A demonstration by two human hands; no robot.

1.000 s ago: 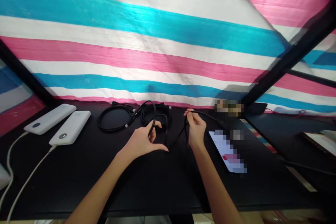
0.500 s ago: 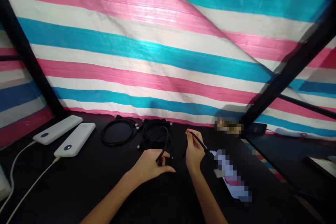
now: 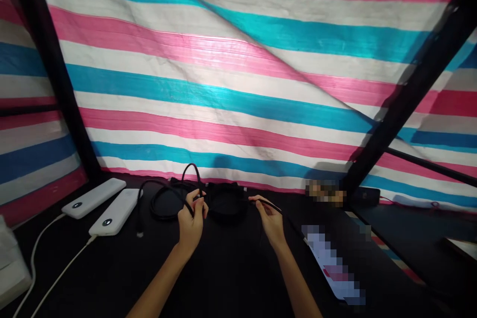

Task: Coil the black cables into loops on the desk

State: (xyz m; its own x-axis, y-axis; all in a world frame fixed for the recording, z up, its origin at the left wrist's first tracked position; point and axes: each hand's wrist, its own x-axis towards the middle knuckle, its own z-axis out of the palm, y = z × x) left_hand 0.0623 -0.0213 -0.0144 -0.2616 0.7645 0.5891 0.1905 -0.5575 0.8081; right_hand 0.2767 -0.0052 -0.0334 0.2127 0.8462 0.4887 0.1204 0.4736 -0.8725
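A black cable (image 3: 192, 167) runs through the closed fingers of my left hand (image 3: 191, 223). One loop of it rises above that hand, and a loose end with a plug (image 3: 139, 233) hangs down to its left. My right hand (image 3: 269, 218) pinches a black cable near its fingertips, and a length of it trails down toward the phone. Whether both hands hold one and the same cable I cannot tell. Behind my hands lie a coiled black cable (image 3: 158, 208) on the left and another coil (image 3: 227, 213) in the middle, partly hidden.
Two white power banks (image 3: 93, 198) with pale cords lie at the left. A phone (image 3: 337, 285), partly blurred out, rests at the right on the black table (image 3: 231, 278). Striped sheeting (image 3: 223, 89) hangs behind, between dark posts (image 3: 421, 94). A blurred-out item (image 3: 325, 193) stands at the back right.
My left hand has moved left and up, its fingers now closed round the cable, with a plug end swung out left. My right hand still pinches the cable. The camera view has shifted.
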